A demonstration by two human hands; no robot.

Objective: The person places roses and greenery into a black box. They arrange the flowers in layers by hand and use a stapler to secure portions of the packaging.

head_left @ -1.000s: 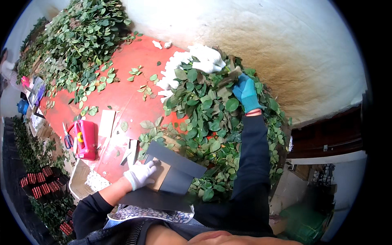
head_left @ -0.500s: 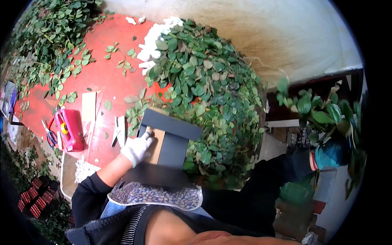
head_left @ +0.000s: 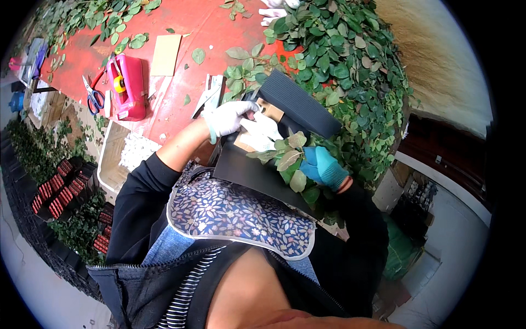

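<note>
My left hand (head_left: 224,118), in a white glove, is closed, its fingertips pinching the white-wrapped end (head_left: 263,131) of a leafy stem. My right hand (head_left: 324,167), in a teal glove, is closed round the leafy stem (head_left: 291,156); its leaves stick out to the left of the fist. Both hands are over a dark box-like stand with a corrugated back strip (head_left: 300,103) and a flat black front panel (head_left: 257,175). A piece of brown cardboard (head_left: 271,111) lies inside the stand, partly hidden by the white end.
A large pile of leafy stems (head_left: 356,71) covers the red table's right side. Left of the stand lie a stapler-like metal tool (head_left: 209,96), a tan card (head_left: 166,55), a pink holder (head_left: 130,88) and scissors (head_left: 94,98). White scraps (head_left: 138,151) fill a tray.
My right hand has come in from the far right with a leafy stem and brought it over the stand. My left hand has moved from the cardboard to the stem's white end. The view has shifted.
</note>
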